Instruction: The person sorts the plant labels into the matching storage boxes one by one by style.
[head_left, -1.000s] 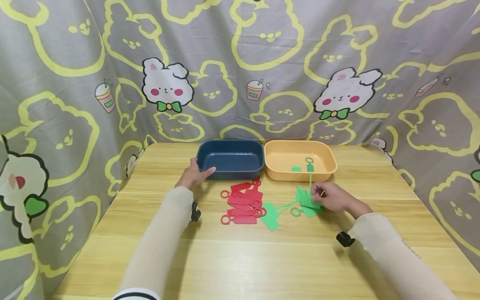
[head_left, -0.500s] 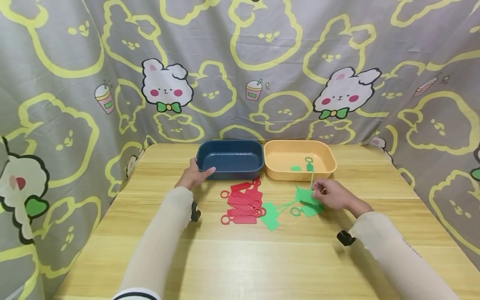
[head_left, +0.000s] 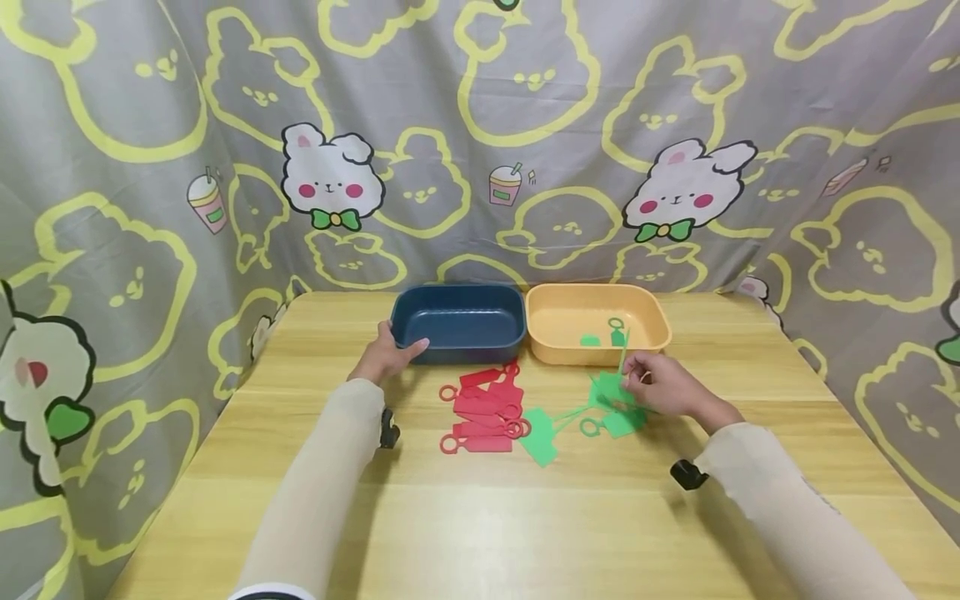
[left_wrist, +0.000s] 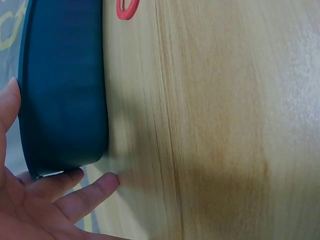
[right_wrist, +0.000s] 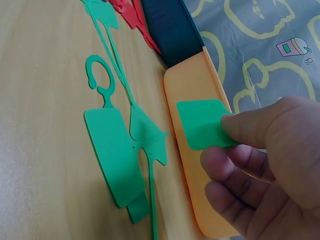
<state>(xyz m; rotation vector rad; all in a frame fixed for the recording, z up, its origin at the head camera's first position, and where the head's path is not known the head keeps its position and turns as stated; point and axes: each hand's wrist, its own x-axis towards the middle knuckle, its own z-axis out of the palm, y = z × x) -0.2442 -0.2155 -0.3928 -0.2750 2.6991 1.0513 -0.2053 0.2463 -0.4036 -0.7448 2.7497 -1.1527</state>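
My right hand (head_left: 663,383) pinches a flat, square-cornered green tag (right_wrist: 202,125) between thumb and fingers, in front of the orange bin (head_left: 592,356). Part of the tag is hidden by the fingers. Below it on the table lie several green tags; one has an open ring (right_wrist: 114,157), others have long thin strips (right_wrist: 111,52). A ringed green tag (head_left: 617,337) and another green piece (head_left: 590,340) are inside the orange bin. My left hand (head_left: 382,354) holds the near left corner of the dark blue bin (head_left: 468,355), thumb along the front rim, fingers around the end.
A heap of red ringed tags (head_left: 483,408) lies in front of the blue bin, beside a green tag (head_left: 538,437). The two bins stand side by side at the back of the wooden table (head_left: 480,533). A patterned curtain (head_left: 442,167) hangs behind them.
My right hand has risen slightly toward the orange bin with the green tag. The left hand keeps its hold on the blue bin. The head view has tilted a little.
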